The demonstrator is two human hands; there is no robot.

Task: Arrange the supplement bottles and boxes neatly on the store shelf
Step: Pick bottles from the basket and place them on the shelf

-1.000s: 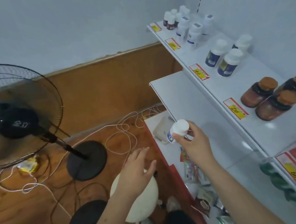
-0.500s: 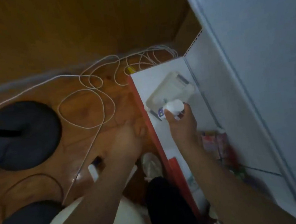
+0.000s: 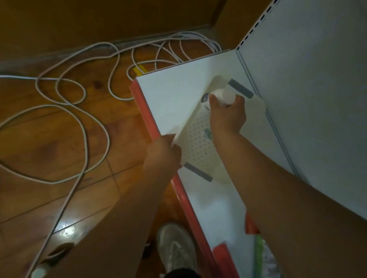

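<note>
Now lower than half a second ago: right hand curled around the small white-capped plastic supplement bottle, carried inside the cream perforated plastic basket on the white bottom shelf. Bottle tilted, cap toward the camera (label end away). Left hand newly pinching the basket's near rim. Nothing else visible in the basket.

The bottle is small and white, with a white cap and a blue label. It is tilted above the cream tray, which lies on the white shelf.
</note>
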